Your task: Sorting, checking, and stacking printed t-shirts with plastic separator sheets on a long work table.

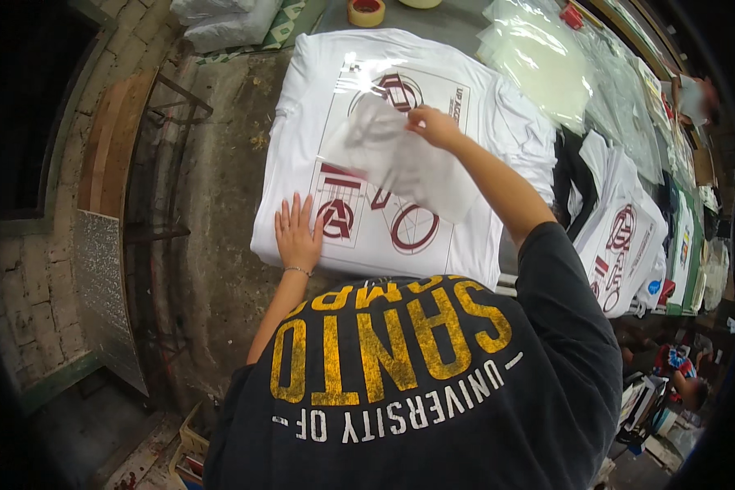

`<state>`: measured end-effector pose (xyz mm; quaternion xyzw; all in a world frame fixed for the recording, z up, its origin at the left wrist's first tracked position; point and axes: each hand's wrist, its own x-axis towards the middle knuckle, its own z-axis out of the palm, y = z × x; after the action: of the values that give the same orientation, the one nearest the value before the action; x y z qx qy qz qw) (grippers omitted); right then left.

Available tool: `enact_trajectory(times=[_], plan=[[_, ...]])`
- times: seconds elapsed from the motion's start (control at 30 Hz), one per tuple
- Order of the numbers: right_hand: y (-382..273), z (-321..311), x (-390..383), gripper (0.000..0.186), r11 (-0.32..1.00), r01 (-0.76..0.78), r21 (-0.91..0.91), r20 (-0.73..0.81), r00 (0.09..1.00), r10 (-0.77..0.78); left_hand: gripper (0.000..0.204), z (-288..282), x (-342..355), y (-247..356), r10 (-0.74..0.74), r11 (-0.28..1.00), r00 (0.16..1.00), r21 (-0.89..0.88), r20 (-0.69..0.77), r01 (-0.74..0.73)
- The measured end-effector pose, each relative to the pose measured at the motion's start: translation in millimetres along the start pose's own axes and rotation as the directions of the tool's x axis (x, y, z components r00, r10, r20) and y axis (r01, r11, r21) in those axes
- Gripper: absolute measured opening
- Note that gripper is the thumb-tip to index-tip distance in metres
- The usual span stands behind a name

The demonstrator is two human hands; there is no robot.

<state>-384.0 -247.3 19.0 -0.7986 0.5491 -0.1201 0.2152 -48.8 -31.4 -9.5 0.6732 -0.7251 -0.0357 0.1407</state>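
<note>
A white T-shirt (302,122) with a dark red printed design lies spread out in front of me. My left hand (299,235) rests flat on its near left part, fingers spread, beside a printed emblem. Over the middle of the print, my right hand (431,126) pinches the edge of a clear plastic film (384,147). The film is partly lifted and bent back toward me, blurred by motion. Through it the print shows only dimly.
Clear plastic sheets (539,57) are piled at the far right. A roll of tape (366,11) sits at the far edge. More printed white shirts (629,237) hang to the right. On the left stands a wooden bench (116,147). Other people are at the far right.
</note>
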Motion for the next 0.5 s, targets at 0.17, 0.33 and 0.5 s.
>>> enact_trajectory(times=[0.17, 0.33, 0.5], plan=[[68.7, -52.5, 79.7, 0.022, 0.989, -0.077, -0.128, -0.053, 0.996, 0.07, 0.051, -6.8, 6.0, 5.6, -0.003, 1.0, 0.998, 0.031, 0.062, 0.001], [127.3, -126.9, 150.2, 0.017, 0.95, -0.179, -0.256, -0.231, 0.966, 0.119, 0.05, -14.3, 9.9, 12.4, -0.034, 0.998, 0.994, 0.049, 0.106, 0.029], [166.8, -214.3, 200.7, 0.019, 0.841, -0.392, -0.372, -0.429, 0.876, 0.219, 0.049, -16.9, 14.0, 17.0, -0.064, 0.997, 0.986, 0.051, 0.152, 0.056]])
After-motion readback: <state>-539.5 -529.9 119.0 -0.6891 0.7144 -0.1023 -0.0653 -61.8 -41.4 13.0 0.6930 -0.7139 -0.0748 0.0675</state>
